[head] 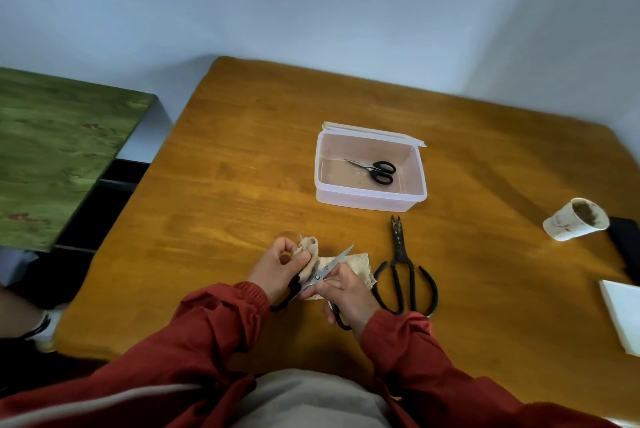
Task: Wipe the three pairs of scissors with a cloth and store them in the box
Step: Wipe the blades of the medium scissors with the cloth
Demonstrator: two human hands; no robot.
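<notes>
second pair is being wiped: left hand [277, 268] is pressing the cloth [356, 266] to the open scissors [332, 268], right hand [349, 296] is gripping their handle; one pair is lying in the box [370, 200], shears [401, 265] are waiting on the desk [242, 168], so boxing this pair seems next.

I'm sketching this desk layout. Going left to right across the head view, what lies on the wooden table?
Left hand with the cloth → right hand on the open scissors → large black shears → paper cup → white pad at the right edge. The box is left out: it spans several of these.
</notes>
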